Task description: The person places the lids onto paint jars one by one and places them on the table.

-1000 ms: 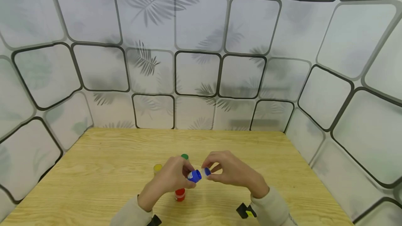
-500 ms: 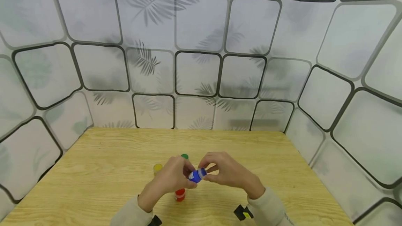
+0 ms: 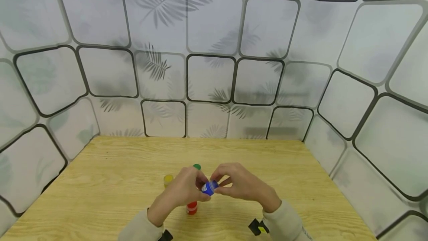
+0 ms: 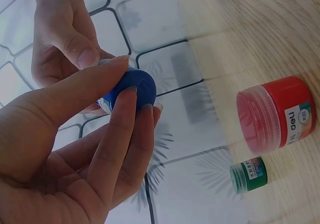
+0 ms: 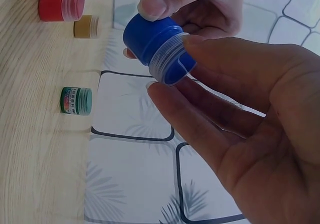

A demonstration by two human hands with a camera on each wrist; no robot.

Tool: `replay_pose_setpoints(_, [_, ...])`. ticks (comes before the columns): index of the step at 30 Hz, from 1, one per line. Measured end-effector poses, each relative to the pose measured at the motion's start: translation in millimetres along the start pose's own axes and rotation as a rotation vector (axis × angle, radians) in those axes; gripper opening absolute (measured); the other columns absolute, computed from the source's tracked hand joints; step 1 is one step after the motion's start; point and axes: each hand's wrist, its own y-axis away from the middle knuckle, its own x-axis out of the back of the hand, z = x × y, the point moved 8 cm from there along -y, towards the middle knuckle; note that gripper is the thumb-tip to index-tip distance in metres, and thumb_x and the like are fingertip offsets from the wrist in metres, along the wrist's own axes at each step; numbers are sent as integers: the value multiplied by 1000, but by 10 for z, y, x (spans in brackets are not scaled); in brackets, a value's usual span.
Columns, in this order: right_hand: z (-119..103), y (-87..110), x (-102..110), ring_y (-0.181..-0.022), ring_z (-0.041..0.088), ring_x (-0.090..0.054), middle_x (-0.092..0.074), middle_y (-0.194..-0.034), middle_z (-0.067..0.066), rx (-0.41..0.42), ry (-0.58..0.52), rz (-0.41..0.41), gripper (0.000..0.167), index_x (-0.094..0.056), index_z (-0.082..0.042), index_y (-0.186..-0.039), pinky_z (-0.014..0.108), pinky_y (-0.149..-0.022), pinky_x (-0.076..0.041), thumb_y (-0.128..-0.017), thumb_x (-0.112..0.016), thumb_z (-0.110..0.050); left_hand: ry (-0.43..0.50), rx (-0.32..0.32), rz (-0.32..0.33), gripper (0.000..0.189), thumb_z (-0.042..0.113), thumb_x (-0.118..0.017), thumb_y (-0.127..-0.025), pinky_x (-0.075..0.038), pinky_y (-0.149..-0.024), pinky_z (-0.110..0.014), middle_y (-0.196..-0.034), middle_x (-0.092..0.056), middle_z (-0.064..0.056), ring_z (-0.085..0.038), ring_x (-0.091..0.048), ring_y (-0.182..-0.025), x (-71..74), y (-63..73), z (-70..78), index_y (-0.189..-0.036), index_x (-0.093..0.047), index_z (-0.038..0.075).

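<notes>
My left hand (image 3: 185, 186) grips a small blue paint jar (image 3: 208, 188) by its body, tilted with its top toward the right. On the jar's mouth sits a clear ribbed lid (image 5: 165, 58), seen in the right wrist view with blue showing through it. The thumb and forefinger of my right hand (image 3: 243, 182) pinch this lid at its sides. In the left wrist view the rounded base of the blue jar shows between the left fingertips, and the lid is hidden behind it.
A red paint jar (image 3: 191, 208) stands on the wooden table (image 3: 267, 166) just in front of the left hand. Beyond that hand are a yellow jar (image 3: 168, 180) and a green jar (image 3: 197, 167), partly covered by it. A patterned wall backdrop (image 3: 210, 77) rises behind the table.
My right hand has moved left and brought the lid from beside the jar onto its mouth. The left hand has stayed nearly still with the jar.
</notes>
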Motion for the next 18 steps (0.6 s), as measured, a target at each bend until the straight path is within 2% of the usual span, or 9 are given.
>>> replay_pose_setpoints(8, [5,5,-8,-97,10,-71,-72,-108,6,-4,3,-8,17,-73,-6,-110,18,-79,-60,-93,-75,-5,7,-8,-7,23,5,-91,-74,-61,-67,-26,-87,-79,-8,-15,-73,-77,-10,5,16,-93,-79,1])
replay_pose_setpoints(18, [-20,6,-12,-94,5,-70,-73,-106,6,-5,30,-7,16,-74,-6,-109,16,-76,-59,-93,-75,-6,-10,-31,-4,22,3,-91,-73,-60,-65,-23,-85,-79,-8,-14,-73,-74,-16,3,38,-91,-80,0])
